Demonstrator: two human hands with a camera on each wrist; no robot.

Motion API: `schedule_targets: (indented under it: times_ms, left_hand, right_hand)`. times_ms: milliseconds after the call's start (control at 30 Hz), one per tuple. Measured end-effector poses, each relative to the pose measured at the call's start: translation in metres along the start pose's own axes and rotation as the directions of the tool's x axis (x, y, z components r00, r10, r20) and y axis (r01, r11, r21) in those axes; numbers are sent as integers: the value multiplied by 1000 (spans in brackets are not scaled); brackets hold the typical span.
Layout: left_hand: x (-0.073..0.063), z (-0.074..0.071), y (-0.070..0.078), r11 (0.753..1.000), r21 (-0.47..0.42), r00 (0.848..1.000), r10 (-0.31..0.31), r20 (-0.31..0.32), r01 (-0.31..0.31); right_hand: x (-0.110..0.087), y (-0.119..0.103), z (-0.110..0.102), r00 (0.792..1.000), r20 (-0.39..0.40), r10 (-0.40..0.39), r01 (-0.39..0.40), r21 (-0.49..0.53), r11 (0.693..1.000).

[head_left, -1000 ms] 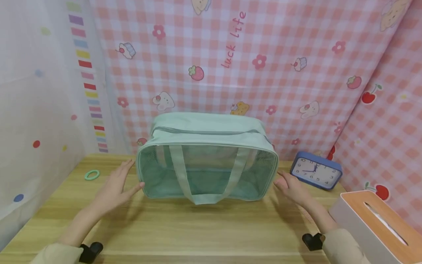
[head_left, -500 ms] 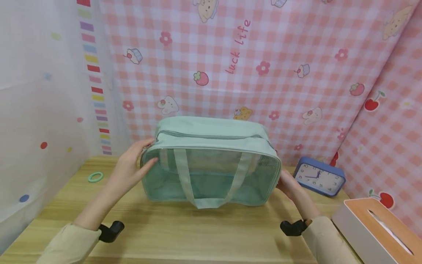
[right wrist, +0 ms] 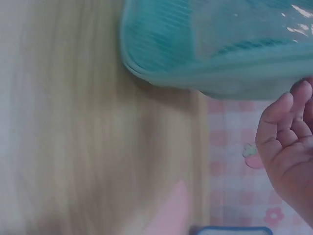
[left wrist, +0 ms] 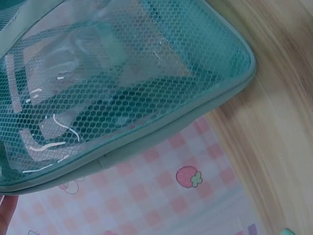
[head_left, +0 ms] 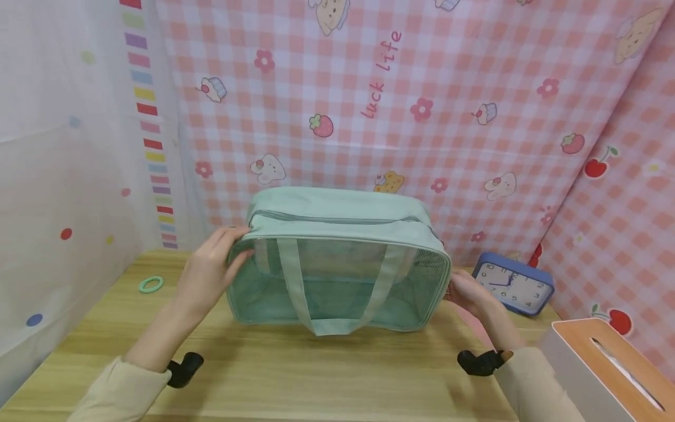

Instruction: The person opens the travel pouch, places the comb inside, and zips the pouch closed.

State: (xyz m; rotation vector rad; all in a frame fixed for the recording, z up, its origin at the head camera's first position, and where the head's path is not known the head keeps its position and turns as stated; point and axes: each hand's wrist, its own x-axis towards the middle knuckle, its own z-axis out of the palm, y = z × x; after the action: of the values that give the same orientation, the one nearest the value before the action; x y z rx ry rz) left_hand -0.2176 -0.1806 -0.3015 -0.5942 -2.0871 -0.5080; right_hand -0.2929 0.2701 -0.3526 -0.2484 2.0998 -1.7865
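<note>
A mint-green toiletry bag (head_left: pixel 337 205) with see-through mesh sides stands upright on the wooden table, its strap handle (head_left: pixel 330 326) hanging down the front. A grey zipper (head_left: pixel 337 220) runs across its top. My left hand (head_left: pixel 211 269) grips the bag's upper left corner, thumb on the front and fingers over the top edge. At the bag's right side is my right hand (head_left: pixel 474 296). In the right wrist view its fingers (right wrist: pixel 279 108) are bent and reach the bag's edge; their tips are partly cut off, so whether they hold anything is hidden.
A blue clock (head_left: pixel 514 284) leans at the back right. In front of it is a tissue box (head_left: pixel 606 351) with an orange top. A pink flat piece (head_left: pixel 477 323) lies under the right forearm. A green ring (head_left: pixel 151 285) lies at the left. Checked cloth hangs behind.
My left hand has moved from beside the bag up onto its upper left corner. My right hand has moved in against the bag's right side. The bag stays standing in place.
</note>
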Motion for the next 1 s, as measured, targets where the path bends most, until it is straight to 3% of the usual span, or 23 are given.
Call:
schedule_targets:
  times_ms: [133, 333, 467, 700, 1000]
  left_hand:
    - [-1, 0, -1, 1000, 21, 1000, 9, -3, -9]
    - [-2, -1, -2, 999, 37, 1000, 16, -15, -16]
    - [-2, -1, -2, 999, 39, 1000, 18, -24, -17]
    - [-4, 0, -2, 999, 43, 999, 22, -32, -21]
    - [-5, 2, 1, 999, 44, 999, 26, -26, -25]
  right_hand:
    - [-5, -12, -13, 1000, -1, 17, -17, -49, 999]
    - [-13, -35, -19, 984, -153, 91, -120, -193, 974]
    - [-13, -44, -17, 969, -207, 134, -155, -89, 984]
    - [-13, -50, -16, 961, -237, 142, -102, 174, 979]
    - [-18, -47, -17, 944, -275, 181, -109, 257, 960]
